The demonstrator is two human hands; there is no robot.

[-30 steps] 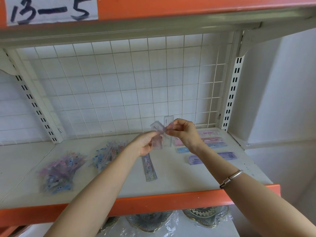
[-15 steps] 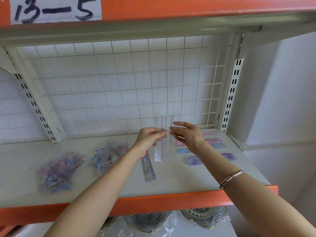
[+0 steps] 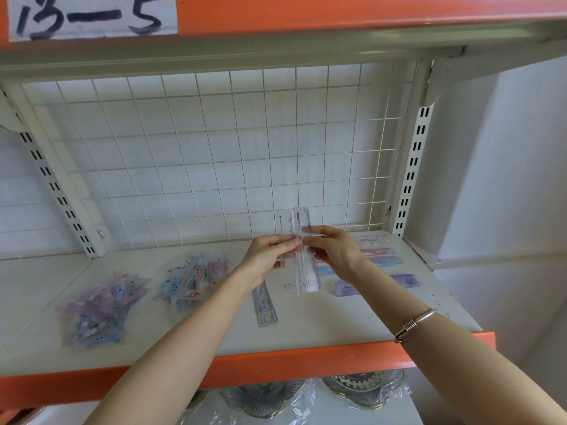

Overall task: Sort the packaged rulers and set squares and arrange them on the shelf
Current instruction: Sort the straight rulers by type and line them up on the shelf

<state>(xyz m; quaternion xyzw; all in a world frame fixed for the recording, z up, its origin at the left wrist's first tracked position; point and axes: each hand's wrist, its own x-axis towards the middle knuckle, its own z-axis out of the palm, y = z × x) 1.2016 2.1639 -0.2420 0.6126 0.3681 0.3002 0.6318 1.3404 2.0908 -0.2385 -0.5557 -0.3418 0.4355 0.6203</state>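
Two clear packaged rulers (image 3: pixel 302 220) stand upright and side by side, held in the air over the middle of the shelf (image 3: pixel 306 335). Fingers (image 3: pixel 285 243) of the left hand (image 3: pixel 268 256) are curled and pinch the rulers' left edge about halfway down. Fingers (image 3: pixel 319 230) and thumb of the right hand (image 3: pixel 336 253) pinch the right edge at the same height. The fingertips of the two hands nearly meet. The rulers' upper ends show against the wire grid back (image 3: pixel 214 148). Cannot tell whether the lower ends touch the board.

A silver bangle (image 3: pixel 414 323) sits on the right wrist.

On the shelf:
- Just beside the left wrist, a single ruler (image 3: pixel 264 305) lies flat, pointing toward the front edge.
- In the back right corner, a row of coloured rulers (image 3: pixel 380 251), pink then blue, lie crosswise one behind another. A purple ruler (image 3: pixel 346 288) lies nearest the front of that group.
- Left of centre is a heap of blue-pink packets (image 3: pixel 196 277). A second heap (image 3: pixel 95 311) is further left, nearer the front edge. Contents of both are too blurred to tell.

The front lip (image 3: pixel 276 368) of the shelf is orange. A handwritten label (image 3: pixel 92 16) on the shelf above reads "13-5". Plastic-wrapped goods (image 3: pixel 264 400) lie on the level below.
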